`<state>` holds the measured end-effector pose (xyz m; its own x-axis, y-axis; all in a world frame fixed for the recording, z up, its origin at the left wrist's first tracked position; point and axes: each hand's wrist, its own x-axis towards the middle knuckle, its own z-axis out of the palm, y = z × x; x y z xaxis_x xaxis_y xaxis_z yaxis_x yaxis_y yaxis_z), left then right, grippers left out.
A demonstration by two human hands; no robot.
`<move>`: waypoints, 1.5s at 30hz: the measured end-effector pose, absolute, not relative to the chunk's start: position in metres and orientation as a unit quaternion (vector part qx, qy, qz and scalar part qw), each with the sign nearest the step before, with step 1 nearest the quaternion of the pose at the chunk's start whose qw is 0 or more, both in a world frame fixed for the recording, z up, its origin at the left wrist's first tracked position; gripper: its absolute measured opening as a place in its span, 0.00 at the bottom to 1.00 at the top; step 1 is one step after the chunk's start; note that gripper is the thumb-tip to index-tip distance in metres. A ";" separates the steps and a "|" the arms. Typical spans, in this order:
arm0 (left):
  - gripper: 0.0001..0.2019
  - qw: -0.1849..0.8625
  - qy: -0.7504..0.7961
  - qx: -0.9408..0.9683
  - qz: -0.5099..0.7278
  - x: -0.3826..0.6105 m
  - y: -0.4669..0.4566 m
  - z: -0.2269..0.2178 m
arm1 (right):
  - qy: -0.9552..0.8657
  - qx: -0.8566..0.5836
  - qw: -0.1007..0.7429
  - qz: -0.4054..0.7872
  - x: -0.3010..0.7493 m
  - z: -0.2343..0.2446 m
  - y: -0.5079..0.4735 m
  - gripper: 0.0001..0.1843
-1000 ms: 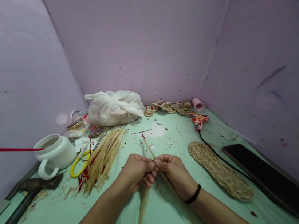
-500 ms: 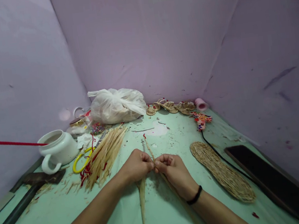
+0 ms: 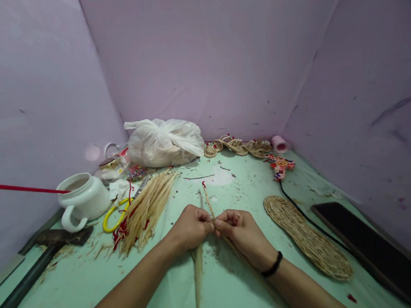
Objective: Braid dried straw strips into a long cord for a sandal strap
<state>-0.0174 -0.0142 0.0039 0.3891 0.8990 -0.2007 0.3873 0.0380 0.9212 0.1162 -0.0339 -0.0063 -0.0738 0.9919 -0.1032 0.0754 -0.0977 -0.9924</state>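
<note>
Both hands meet over the middle of the table, pinching a thin braid of straw strips (image 3: 209, 203). My left hand (image 3: 192, 226) is closed on the braid from the left, with thumb and forefinger together. Right beside it, my right hand (image 3: 242, 232) grips the same spot with curled fingers; a black band circles that wrist. The braid's far end, tipped in red, points away from me. Loose straw strips (image 3: 198, 281) trail towards me below the hands. The exact crossing of the strips is hidden by my fingertips.
Left: a straw bundle (image 3: 155, 208), yellow-handled scissors (image 3: 110, 221), a white pot (image 3: 86, 200) and a hammer (image 3: 28, 276). Right: a woven sole (image 3: 307, 239), a patterned glue gun (image 3: 280, 165) with its cord, and a dark slab (image 3: 369, 248). A plastic bag (image 3: 164, 144) and woven sandals (image 3: 234, 145) lie behind.
The view has shifted slightly, so most things sit a little further right. Both hands keep their pinch on the braid, with only small finger movement; the trailing strips have swung a little.
</note>
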 end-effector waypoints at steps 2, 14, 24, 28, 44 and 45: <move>0.06 0.509 0.515 0.632 0.276 -0.014 -0.015 -0.002 | -0.550 -0.540 0.422 0.477 0.120 -0.007 -0.032 0.08; 0.04 0.512 0.609 0.435 0.423 0.005 -0.021 -0.005 | -0.640 -0.597 0.342 0.342 0.118 0.004 -0.045 0.10; 0.06 0.586 0.584 0.339 0.449 0.008 -0.022 0.002 | -0.811 -0.484 0.285 0.164 0.115 0.001 -0.056 0.11; 0.05 0.547 0.584 0.422 0.427 0.003 -0.017 -0.009 | -0.804 -0.476 0.281 0.220 0.118 0.008 -0.055 0.11; 0.06 0.427 0.615 0.595 0.293 0.003 -0.021 0.003 | -0.491 -0.556 0.430 0.514 0.120 -0.003 -0.034 0.09; 0.06 0.436 0.610 0.592 0.296 0.002 -0.021 0.004 | -0.491 -0.559 0.435 0.507 0.120 -0.004 -0.034 0.08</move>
